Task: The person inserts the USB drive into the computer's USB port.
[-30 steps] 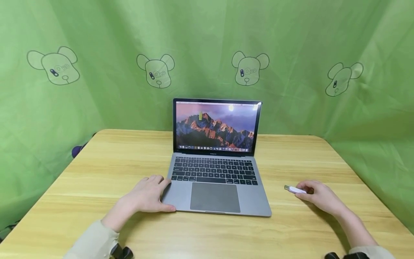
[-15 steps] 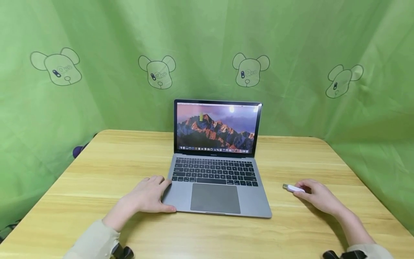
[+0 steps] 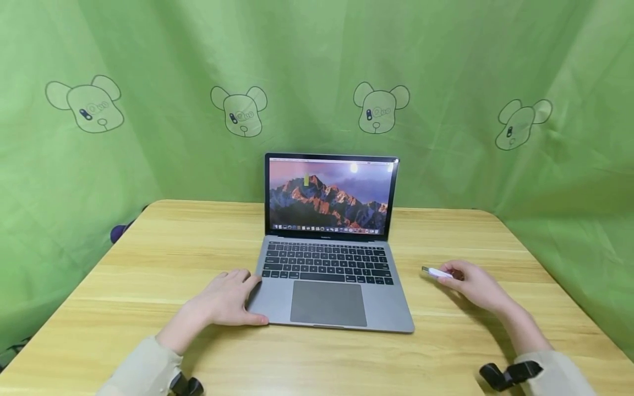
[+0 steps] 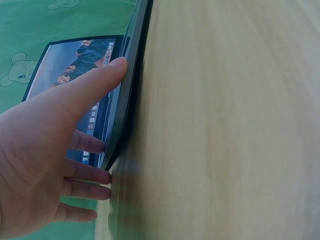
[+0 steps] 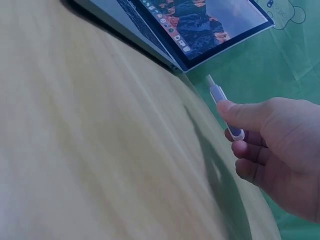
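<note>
A grey laptop (image 3: pixel 328 304) stands unfolded at the middle of the table, its lit screen showing a mountain picture. My left hand (image 3: pixel 220 301) rests at its front left corner. In the left wrist view, the thumb (image 4: pixel 117 64) touches the front edge and the other fingers reach out fairly straight beside the left side. Right of the laptop, my right hand (image 3: pixel 476 287) pinches a white USB flash drive (image 3: pixel 437 273) between thumb and fingers. The drive's metal plug (image 5: pixel 210 80) points away from the hand, toward the laptop's right side, apart from it and above the table.
The wooden table (image 3: pixel 198 242) extends on both sides of the laptop. Behind it hangs a green curtain (image 3: pixel 317 66) printed with cartoon heads. A purple object (image 3: pixel 117 234) shows beyond the left table edge. Black camera mounts (image 3: pixel 510 377) sit on the sleeves.
My right hand has moved left and forward with the USB flash drive, closer to the laptop's right side. The left hand and the laptop have stayed in place.
</note>
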Available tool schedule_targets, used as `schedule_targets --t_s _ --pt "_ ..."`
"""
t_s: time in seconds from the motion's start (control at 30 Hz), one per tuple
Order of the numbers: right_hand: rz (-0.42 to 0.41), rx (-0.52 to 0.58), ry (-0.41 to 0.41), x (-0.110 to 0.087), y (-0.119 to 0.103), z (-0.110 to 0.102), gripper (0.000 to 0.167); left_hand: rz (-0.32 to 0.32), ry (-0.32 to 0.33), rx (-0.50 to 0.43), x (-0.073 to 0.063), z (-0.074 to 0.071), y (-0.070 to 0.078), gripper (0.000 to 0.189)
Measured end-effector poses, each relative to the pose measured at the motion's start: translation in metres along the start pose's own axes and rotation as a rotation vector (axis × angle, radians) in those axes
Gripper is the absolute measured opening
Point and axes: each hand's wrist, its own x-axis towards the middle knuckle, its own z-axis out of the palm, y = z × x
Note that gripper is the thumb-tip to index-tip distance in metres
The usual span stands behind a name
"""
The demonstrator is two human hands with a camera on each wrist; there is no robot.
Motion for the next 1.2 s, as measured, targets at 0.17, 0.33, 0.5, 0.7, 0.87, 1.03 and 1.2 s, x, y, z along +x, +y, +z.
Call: schedule_targets --t_s 0.17,0.33,0.5,0.7,0.87,1.03,1.2 --pt "-0.023 0.007 -0.011 0.015 -0.004 0.003 0.023 -0.004 -0.001 -0.003 0.000 0.001 -0.001 0.094" --pt "-0.030 0.028 -0.016 0.027 -0.006 0.006 0.025 -0.003 -0.003 -0.001 0.000 0.002 -0.002 0.095" --pt "0.009 0.072 -0.014 0.037 -0.004 0.011 0.030 -0.002 -0.007 0.003 0.000 0.002 -0.001 0.094" --pt "0.053 0.178 -0.017 0.043 0.001 0.020 0.034 -0.008 -0.011 -0.001 0.000 0.001 0.000 0.094" --pt "0.057 0.198 -0.003 0.048 0.004 0.029 0.034 -0.005 -0.013 0.001 0.000 0.001 0.000 0.095" --pt "0.056 0.191 0.016 0.052 0.006 0.033 0.035 -0.004 -0.011 0.007 0.001 0.001 -0.001 0.095" --pt "0.061 0.167 0.028 0.054 0.004 0.035 0.033 0.002 -0.010 0.006 0.001 0.003 -0.002 0.095"
